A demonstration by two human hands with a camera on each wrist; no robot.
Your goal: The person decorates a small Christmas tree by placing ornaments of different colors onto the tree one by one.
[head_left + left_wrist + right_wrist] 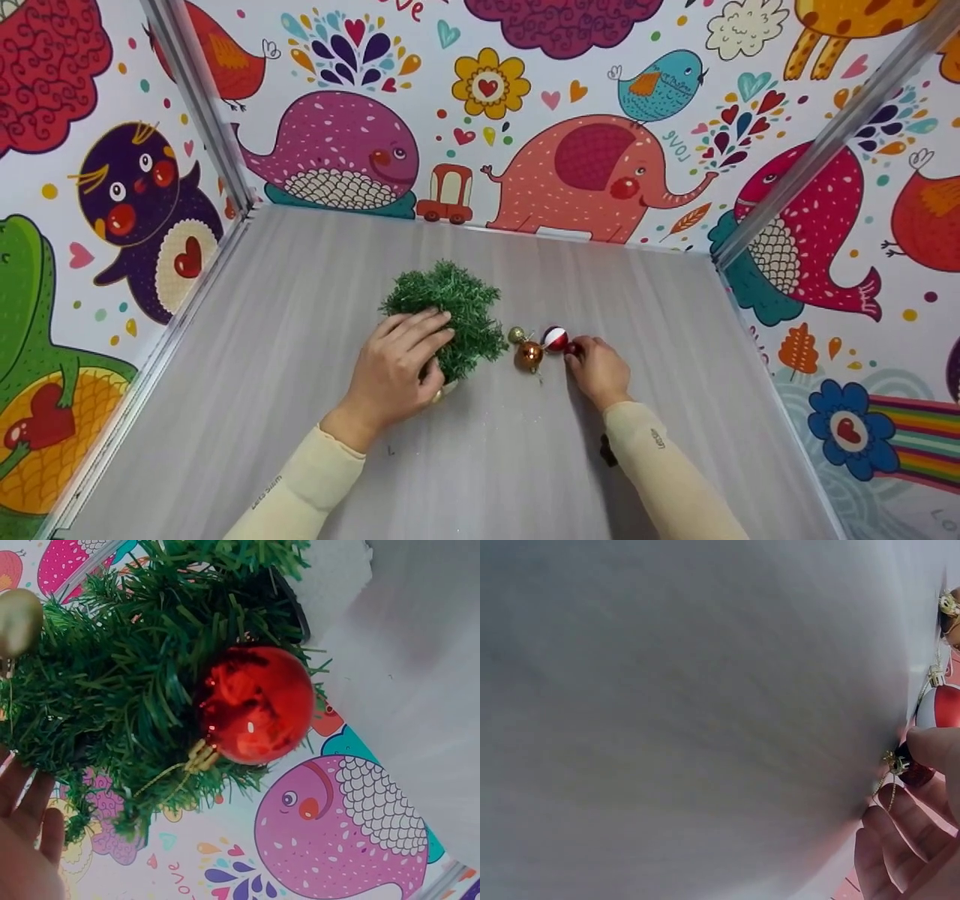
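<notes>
Green artificial foliage forms the small tree point(472, 311), located at the centre of the head view on the grey desk point(487, 472). Fairly straight fingers of the left hand point(401, 366) are laid over its left side; whether a firm grip is applied cannot be told. If uneven pressure is applied there, the tree may be tipped, and the shiny red bauble point(259, 705) at the centre of the left wrist view may be knocked loose.

Right of centre, a small dark red bauble point(917, 775) is pinched between the thumb and fingers of the right hand point(602, 373). Because its surface appears smooth and rounded, slippage is possible if the pinch is relaxed. The red-and-white bauble point(555, 338), just beside it, could be nudged and rolled into the copper bauble point(529, 354) or small gold bauble point(516, 334). Loose gold cord point(889, 799) could be snagged on fingers or foliage.
</notes>
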